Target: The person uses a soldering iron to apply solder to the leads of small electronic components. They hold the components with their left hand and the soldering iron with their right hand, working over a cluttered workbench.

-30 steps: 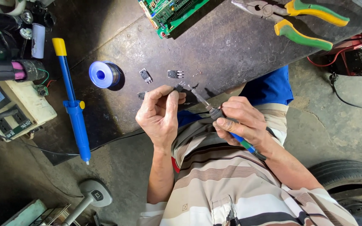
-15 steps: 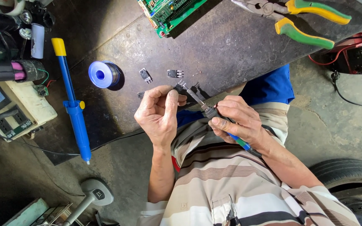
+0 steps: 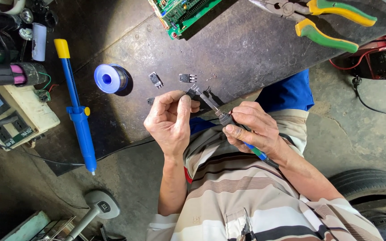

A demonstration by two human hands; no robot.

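The left hand pinched what looked like a small black component; the right hand clenched a soldering iron, tip against it.

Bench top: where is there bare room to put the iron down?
Bare: the bench between circuit board, pliers and blue knee. Crowded: around the solder spool, loose parts and both hands.

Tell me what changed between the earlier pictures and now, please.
Very little. The left hand keeps pinching a small black component, and the right hand keeps its hold on the soldering iron, whose tip has edged closer to the component's leads. The solder spool, blue desoldering pump and pliers stayed in place.
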